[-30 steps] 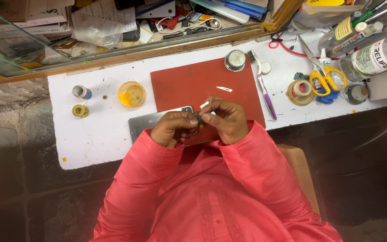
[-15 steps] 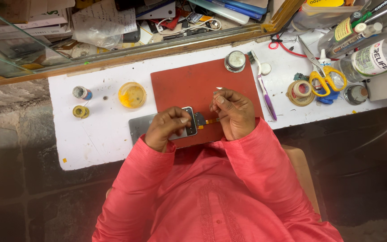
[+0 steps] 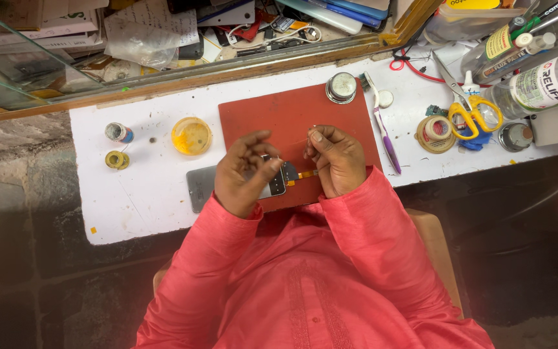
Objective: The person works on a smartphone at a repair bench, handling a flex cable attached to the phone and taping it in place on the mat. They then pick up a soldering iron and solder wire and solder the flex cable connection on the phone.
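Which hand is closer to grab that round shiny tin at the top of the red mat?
Probably the right hand: it is nearer the round metal tin. The left hand rests on the phone part.

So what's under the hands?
Under the left hand lies a flat grey phone part with an orange ribbon running to the right hand. Below is a red mat. The hands hide the part's middle.

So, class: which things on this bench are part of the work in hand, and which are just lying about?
In use:
left hand
right hand
phone part
orange flex strip
red mat

Lying about:
yellow scissors
tape roll
yellow dish
purple toothbrush
round tin
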